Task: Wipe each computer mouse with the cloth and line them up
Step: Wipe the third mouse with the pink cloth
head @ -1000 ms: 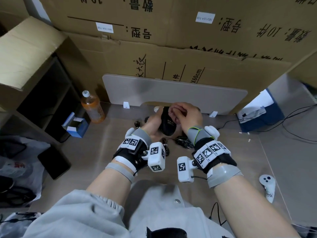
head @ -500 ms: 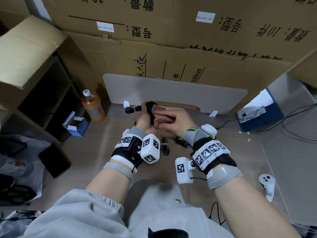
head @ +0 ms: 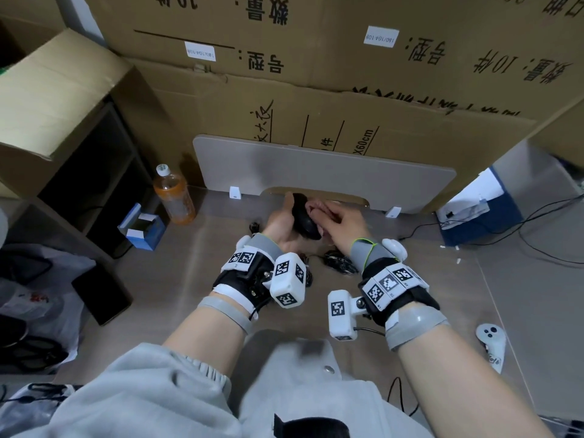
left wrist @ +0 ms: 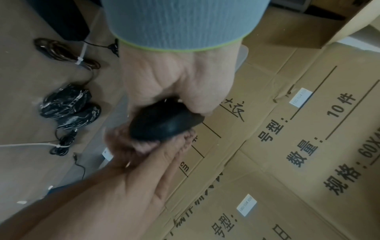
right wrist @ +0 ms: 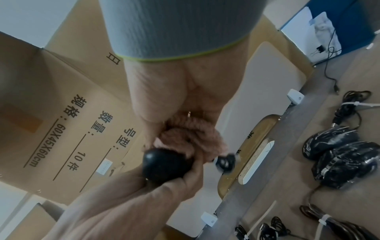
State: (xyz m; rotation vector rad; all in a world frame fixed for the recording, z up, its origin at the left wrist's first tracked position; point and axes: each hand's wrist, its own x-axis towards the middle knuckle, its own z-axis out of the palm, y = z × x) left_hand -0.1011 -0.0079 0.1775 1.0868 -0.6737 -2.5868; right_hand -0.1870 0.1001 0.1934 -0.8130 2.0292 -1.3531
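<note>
My left hand (head: 284, 216) grips a plain black mouse (head: 303, 220), lifted off the floor in front of the grey board. My right hand (head: 331, 213) holds a bunched pink cloth (head: 316, 205) and presses it against the mouse's right side. From the left wrist, the mouse (left wrist: 164, 120) sits in my left fingers with the cloth (left wrist: 141, 142) beneath it. From the right wrist, the cloth (right wrist: 193, 134) lies on the mouse (right wrist: 166, 164), whose coiled cable (right wrist: 225, 162) hangs beside it. Two black marbled mice (head: 338, 262) (left wrist: 68, 107) (right wrist: 339, 154) lie side by side on the floor under my wrists.
A grey board (head: 316, 165) leans on stacked cardboard boxes at the back. An orange drink bottle (head: 173, 197) and a small blue box (head: 143, 229) stand at the left. A white controller (head: 491, 343) lies at the right, and a blue box (head: 474, 216) with cables beyond it.
Both hands have moved away from me toward the board. The mouse has turned in my left hand, and my right hand has slid the cloth along it.
</note>
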